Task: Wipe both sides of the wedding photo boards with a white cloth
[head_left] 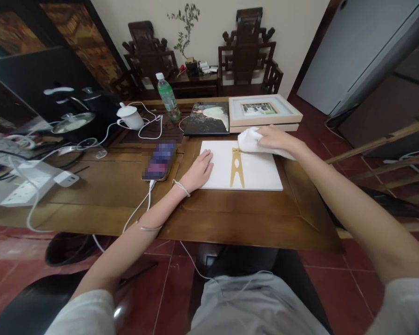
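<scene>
A flat white board [261, 174] lies on the wooden table in front of me, with a gold A-shaped figure [236, 168] at its middle. My left hand [201, 170] rests flat on the board's left edge, fingers stretched out and holding nothing. At the board's far right, my right hand [273, 138] grips a white cloth [249, 140]. The cloth lies over the far edge of the board, beside the top of the gold figure. Part of it trails under my right wrist.
Behind the board are a dark picture panel [206, 118] and stacked light wooden frames [289, 111]. To the left lie a charging phone [160, 160], a green-labelled bottle [168, 98], a white lidded cup [131, 117] and a power strip [35, 184] with several cables. The table's front edge [251, 241] is near my body.
</scene>
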Motion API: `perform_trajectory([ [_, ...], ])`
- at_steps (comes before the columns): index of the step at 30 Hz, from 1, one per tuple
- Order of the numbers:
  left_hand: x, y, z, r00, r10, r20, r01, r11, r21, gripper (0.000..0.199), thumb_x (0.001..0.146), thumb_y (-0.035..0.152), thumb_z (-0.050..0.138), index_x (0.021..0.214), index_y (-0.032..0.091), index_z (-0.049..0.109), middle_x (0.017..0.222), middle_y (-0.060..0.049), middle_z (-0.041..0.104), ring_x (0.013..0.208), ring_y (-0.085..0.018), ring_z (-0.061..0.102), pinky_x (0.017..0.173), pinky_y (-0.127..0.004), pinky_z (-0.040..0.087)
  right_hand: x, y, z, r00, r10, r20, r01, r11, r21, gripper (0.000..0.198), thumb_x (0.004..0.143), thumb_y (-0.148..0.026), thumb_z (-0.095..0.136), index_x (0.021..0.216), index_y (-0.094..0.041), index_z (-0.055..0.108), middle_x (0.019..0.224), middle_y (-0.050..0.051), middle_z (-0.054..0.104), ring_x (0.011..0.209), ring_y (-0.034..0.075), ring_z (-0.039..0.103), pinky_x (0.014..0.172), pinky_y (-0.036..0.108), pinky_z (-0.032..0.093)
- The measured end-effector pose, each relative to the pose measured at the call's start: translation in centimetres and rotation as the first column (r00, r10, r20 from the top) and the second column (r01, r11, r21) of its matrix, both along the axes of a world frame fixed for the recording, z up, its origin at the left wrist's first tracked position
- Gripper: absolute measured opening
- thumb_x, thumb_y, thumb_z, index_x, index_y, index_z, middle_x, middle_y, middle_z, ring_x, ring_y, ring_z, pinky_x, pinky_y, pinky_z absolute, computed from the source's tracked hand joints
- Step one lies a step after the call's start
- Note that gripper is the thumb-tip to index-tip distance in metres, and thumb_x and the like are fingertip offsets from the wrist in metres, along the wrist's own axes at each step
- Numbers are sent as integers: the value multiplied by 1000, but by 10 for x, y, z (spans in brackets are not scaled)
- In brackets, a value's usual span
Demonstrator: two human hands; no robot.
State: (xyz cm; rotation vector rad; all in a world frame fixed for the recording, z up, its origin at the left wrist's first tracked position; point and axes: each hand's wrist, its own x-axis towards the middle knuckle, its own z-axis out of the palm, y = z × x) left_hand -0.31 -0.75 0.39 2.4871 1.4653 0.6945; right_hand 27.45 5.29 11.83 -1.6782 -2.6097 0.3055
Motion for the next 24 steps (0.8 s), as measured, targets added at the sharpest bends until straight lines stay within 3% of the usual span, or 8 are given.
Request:
perform_trajectory([
  [3,-1,0,-1,1000,-3,9,3,1000,6,45,99,26,36,137,7,50,150,-19,47,145,-29,37,121,-49,30,-2,5,4,999,-44,5,44,998,-37,16,68,-8,46,77,-17,56,83,9,63,76,22,54,65,31,33],
  [6,0,0,-1,1000,1,14,-1,1000,7,44,99,26,37,137,7,50,150,-19,47,145,-29,37,121,-49,30,1,-9,7,1000,-14,20,15,1000,-25,12,68,-8,46,72,-17,53,84,11,63,78,22,53,65,31,33],
  [14,4,-2,1,1000,8,21,-8,1000,-8,44,98,25,37,136,6,50,150,-21,46,146,-29,36,122,-48,28,20,-116,10,986,158,-44,-162,980,-119,13,66,-10,44,62,-21,38,67,3,53,69,18,47,66,31,30],
  [17,5,-3,2,1000,15,5,-15,1000,-10,46,98,24,35,135,1,50,149,-24,45,146,-30,36,122,-46,28,24,-140,13,979,198,-58,-205,964,-172,14,65,-9,42,61,-22,35,66,2,52,68,18,47,66,31,30],
  [20,5,-3,3,1000,21,-9,-21,1000,-10,47,98,24,34,135,0,50,149,-24,45,145,-30,36,122,-46,28,23,-131,14,984,166,-65,-176,968,-180,13,66,-10,43,63,-21,39,70,4,56,72,19,50,67,31,31],
  [24,4,-3,3,1000,20,-5,-20,1000,-16,46,98,25,35,136,4,49,150,-22,45,145,-29,36,121,-47,30,12,-78,7,993,90,-81,-97,991,-94,11,65,-11,46,63,-22,42,71,6,57,75,22,51,67,31,33],
])
